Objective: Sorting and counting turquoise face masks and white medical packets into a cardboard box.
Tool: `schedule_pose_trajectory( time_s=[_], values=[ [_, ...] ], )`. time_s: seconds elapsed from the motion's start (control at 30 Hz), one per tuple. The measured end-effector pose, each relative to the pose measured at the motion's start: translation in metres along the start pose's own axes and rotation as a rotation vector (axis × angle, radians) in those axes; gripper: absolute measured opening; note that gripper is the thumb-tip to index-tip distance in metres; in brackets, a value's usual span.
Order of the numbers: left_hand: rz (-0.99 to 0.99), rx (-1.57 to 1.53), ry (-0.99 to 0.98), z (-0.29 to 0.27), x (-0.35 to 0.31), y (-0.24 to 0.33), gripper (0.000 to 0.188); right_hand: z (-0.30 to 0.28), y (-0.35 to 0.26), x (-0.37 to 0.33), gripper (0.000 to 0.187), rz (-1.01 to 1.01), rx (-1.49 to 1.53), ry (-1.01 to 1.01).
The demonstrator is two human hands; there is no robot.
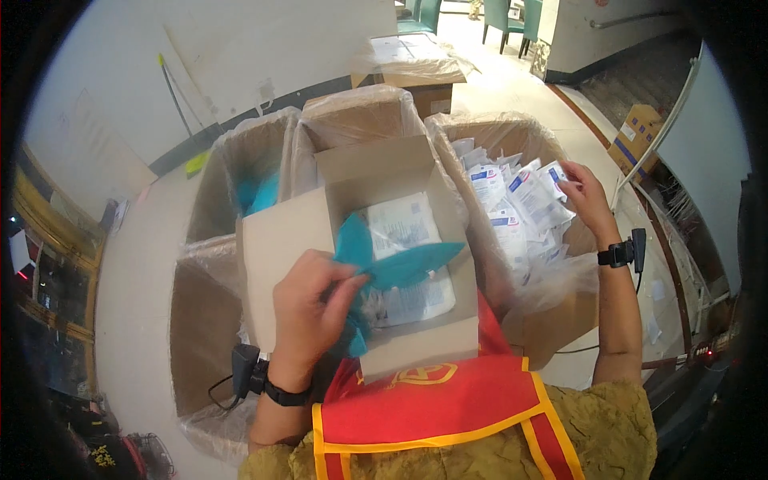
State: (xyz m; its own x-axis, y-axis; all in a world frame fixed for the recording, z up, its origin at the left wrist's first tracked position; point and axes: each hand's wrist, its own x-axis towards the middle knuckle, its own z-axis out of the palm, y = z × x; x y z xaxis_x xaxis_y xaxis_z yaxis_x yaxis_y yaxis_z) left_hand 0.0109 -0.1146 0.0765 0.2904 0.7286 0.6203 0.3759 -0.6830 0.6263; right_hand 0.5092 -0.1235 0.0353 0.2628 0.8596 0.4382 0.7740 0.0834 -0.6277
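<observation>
I saw the person's 2 hands well apart. Near the centre of the frame, the left hand [316,300] had its thumb and fingertips pinched on a teal piece [412,268], which stretched rightward over an open carton [288,240]; I could not tell whether the teal above and below it was the same piece. Inside that carton lay white packages [404,220]. Right of centre, the right hand [590,198] gripped the edge of a white packet [552,176], above a heap of similar packets [524,204] in a plastic-lined box [532,140]. More teal material [262,194] sat in another lined box [228,160] at upper left. A red apron [440,408] showed at lower centre.
</observation>
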Motion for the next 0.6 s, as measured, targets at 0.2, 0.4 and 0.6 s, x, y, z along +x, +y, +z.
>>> schedule_pose_trajectory(
  time_s=[0.2, 0.4, 0.6],
  values=[
    [0.022, 0.091, -0.063, 0.001, 0.008, 0.019, 0.014, 0.050, -0.194, -0.035, 0.036, -0.415, 0.371, -0.426],
    [-0.221, -0.332, -0.063, -0.016, 0.008, 0.014, 0.012, 0.059, -0.233, -0.057, 0.021, -0.436, 0.259, -0.729],
    [-0.135, -0.541, -0.198, -0.029, 0.013, 0.001, 0.007, 0.054, -0.239, -0.051, 0.013, -0.629, 0.572, -0.810]
  ],
)
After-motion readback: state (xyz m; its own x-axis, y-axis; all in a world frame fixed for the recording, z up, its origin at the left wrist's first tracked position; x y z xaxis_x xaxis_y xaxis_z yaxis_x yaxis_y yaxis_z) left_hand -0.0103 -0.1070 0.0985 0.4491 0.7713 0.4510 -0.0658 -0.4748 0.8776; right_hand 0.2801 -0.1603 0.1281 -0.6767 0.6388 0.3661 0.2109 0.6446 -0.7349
